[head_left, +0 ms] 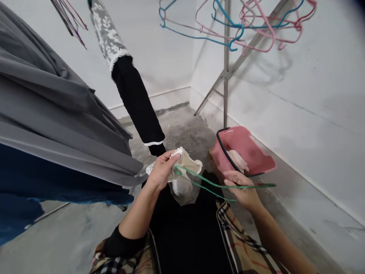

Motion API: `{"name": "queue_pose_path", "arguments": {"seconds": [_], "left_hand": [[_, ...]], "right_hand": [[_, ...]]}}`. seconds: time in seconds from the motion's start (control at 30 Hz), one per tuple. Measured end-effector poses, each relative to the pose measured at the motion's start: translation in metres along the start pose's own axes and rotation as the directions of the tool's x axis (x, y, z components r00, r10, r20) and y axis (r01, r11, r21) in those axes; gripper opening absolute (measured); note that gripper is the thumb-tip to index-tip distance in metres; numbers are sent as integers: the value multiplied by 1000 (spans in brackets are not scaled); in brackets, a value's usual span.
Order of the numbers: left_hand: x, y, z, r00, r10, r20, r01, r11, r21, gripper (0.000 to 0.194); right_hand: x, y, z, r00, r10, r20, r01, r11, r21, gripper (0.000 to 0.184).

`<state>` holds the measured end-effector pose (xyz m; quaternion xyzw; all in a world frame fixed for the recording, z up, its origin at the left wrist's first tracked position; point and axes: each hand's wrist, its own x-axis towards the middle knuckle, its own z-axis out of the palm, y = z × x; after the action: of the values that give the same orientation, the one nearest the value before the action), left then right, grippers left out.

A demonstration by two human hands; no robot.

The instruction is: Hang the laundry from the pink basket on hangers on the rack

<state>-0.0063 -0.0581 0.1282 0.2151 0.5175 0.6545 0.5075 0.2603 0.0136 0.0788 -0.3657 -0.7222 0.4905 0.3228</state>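
Basket [256, 161], pink, holds pale cloth [238, 160]; left hand [162, 170] pinches white fabric [185, 161], right hand [241, 188] loosely curled at green hanger [211, 183].

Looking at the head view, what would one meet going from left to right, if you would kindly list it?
Grey hanging cloth → black hanging garment → left hand, pinching pale fabric → pink basket.
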Motion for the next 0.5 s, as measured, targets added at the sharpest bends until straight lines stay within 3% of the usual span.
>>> {"name": "queue_pose_path", "arguments": {"seconds": [0.1,0.2,0.3,0.4,0.5], "left_hand": [[2,-2,-1,1000,8,6,-8,999,42,28],[3,-1,-2,999,12,35,-16,994,109,28],[4,-1,-3,998,30,59,-41,977,209,29],[5,-1,-2,994,68,81,-91,940,328,32],[5,-1,0,989,88,119,-130,902,411,31]], "right_hand": [[-6,-3,-17,949,65,309,-68,998,-1,19],[-8,-1,-34,895,58,443,-83,996,36,28],[-6,-1,-47,916,-9,401,-25,997,79,38],[-2,-8,-54,962,-41,271,56,997,-45,32],[4,-15,-54,973,-70,218,112,977,-184,26]]}}
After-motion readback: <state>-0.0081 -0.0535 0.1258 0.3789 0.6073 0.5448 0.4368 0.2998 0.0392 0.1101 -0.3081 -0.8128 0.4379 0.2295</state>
